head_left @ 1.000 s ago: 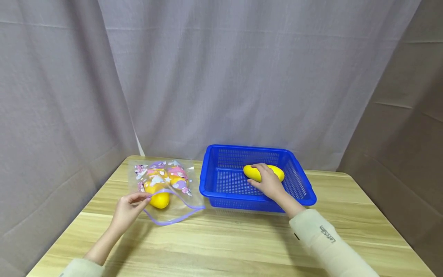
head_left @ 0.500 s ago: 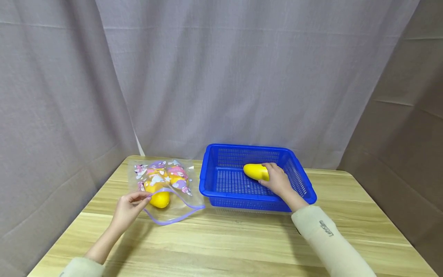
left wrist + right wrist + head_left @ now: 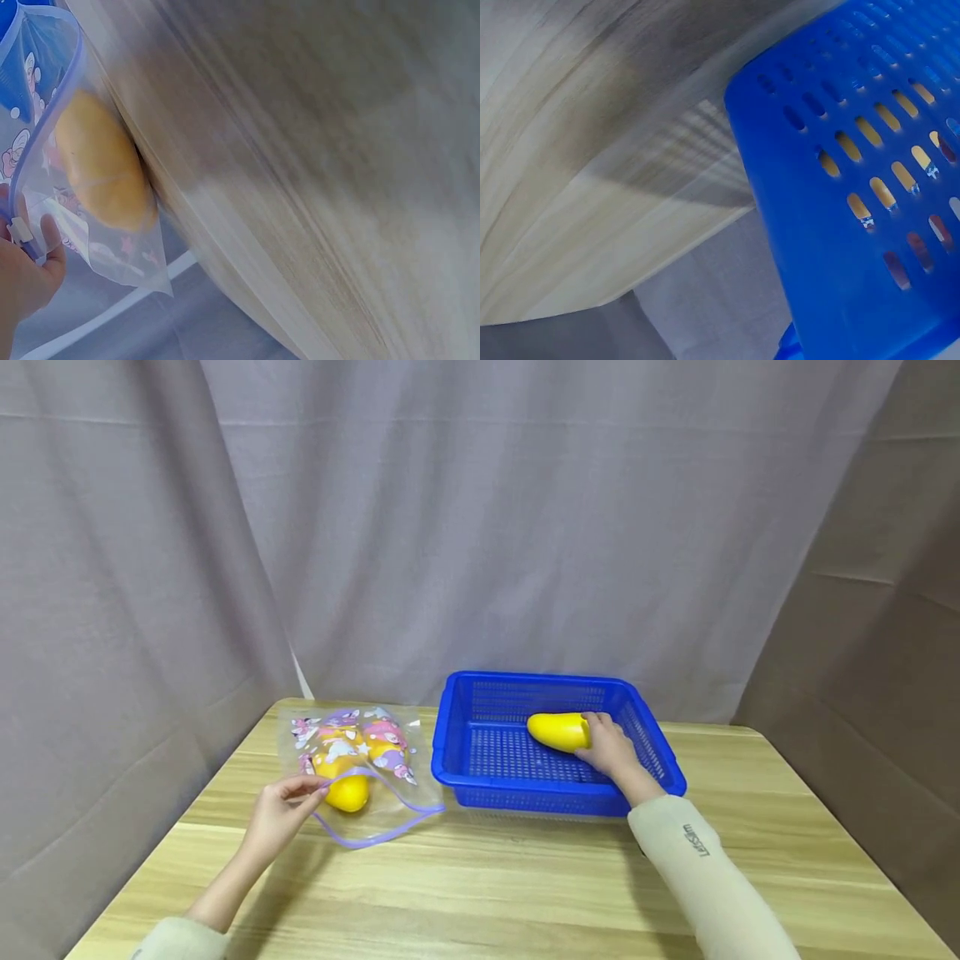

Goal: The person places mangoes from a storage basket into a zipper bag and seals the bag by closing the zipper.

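Observation:
In the head view, a smooth yellow mango (image 3: 557,732) lies inside the blue basket (image 3: 480,783). My right hand (image 3: 609,745) grips its right end, covering that part. The right wrist view catches only slivers of yellow and of fingers through the slots of the basket wall (image 3: 825,247). On the left, my left hand (image 3: 273,818) pinches the purple zip edge of a clear printed zip bag (image 3: 375,840) at its mouth, which gapes. Several yellow mangoes are in the bag, one mango (image 3: 347,793) near the opening. A white slider (image 3: 20,229) sits beside the left fingers.
The basket stands directly right of the bag, near the back of the wooden table (image 3: 450,893). Grey curtains (image 3: 480,527) hang behind the table and along both sides.
My right hand has slid right along the mango, from its middle to its right end, uncovering more of it. The mango, bag and left hand have stayed in place.

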Available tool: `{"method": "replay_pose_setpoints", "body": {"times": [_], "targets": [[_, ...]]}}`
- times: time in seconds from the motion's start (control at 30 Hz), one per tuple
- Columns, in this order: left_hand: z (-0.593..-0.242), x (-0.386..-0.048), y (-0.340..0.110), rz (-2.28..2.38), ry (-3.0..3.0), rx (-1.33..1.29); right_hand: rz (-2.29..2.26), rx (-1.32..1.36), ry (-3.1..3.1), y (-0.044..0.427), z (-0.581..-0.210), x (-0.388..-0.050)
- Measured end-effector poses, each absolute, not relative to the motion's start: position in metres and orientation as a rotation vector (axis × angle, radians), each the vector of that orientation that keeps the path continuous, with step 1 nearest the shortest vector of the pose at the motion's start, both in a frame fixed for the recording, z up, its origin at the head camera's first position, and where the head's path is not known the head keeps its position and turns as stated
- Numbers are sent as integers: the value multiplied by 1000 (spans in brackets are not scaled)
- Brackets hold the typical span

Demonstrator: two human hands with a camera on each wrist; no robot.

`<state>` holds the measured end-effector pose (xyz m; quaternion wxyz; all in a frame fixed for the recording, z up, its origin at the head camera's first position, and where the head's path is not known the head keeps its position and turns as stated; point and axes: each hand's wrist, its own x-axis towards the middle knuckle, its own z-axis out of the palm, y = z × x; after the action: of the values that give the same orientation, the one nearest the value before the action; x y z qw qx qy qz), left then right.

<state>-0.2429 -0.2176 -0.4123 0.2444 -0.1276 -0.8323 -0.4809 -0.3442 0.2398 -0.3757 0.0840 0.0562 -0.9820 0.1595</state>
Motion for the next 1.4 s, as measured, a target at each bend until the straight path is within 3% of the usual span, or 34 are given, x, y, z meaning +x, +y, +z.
{"method": "replay_pose_setpoints", "body": {"times": [0.8,1.4], "targets": [[-421,-241,-222,-1267,-2256,-343,327,14,-3079,241,-384,-359],[-417,-243,-221,-1282,-2244,-343,475,-10,-3114,245,-386,-361]]}}
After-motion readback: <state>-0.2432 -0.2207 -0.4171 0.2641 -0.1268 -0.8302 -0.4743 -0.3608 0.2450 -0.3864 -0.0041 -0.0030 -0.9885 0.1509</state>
